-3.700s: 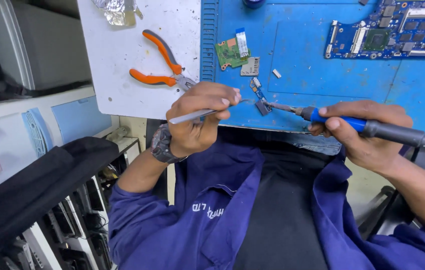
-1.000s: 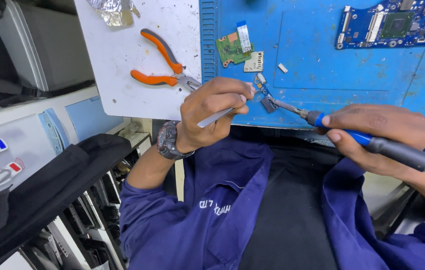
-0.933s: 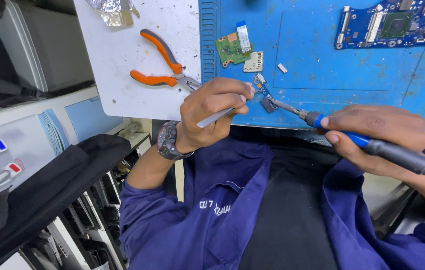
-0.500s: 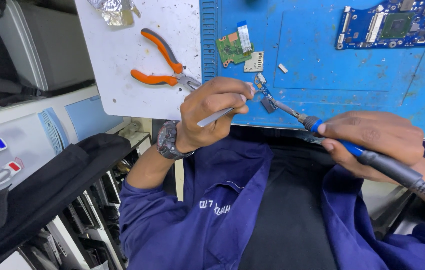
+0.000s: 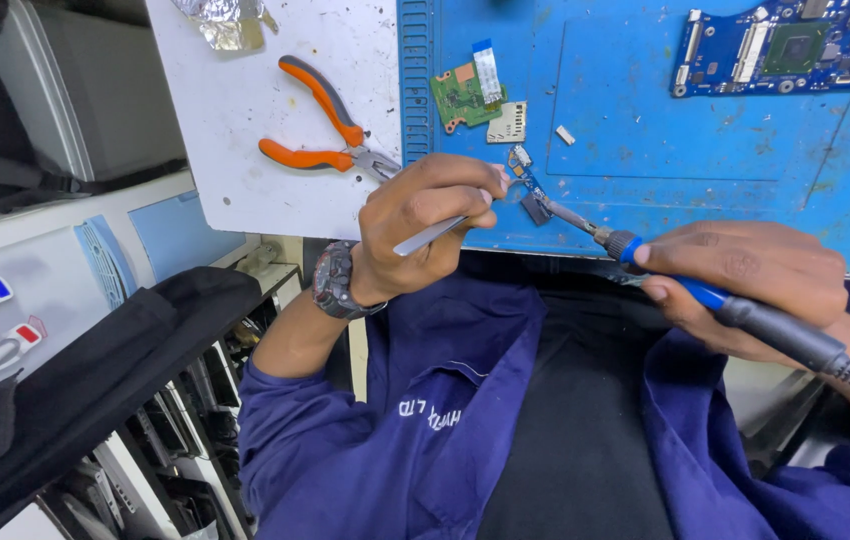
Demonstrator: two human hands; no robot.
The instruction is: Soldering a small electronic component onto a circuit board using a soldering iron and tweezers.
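My left hand grips silver tweezers that pinch a small blue circuit piece just above the front of the blue work mat. A wristwatch sits on that wrist. My right hand holds a soldering iron with a blue grip and black handle. Its metal tip touches the small piece held in the tweezers. Both hands hover at the mat's near edge, over my lap in a dark blue work coat.
Orange-handled pliers lie on a white board left of the mat. A small green circuit board with a ribbon strip and a metal shield rest on the mat. A blue mainboard lies at the far right. Crumpled foil sits at the back.
My right hand has slid back along the soldering iron, toward the right. The iron's tip stays on the small piece. My left hand and the tweezers hold the same place.
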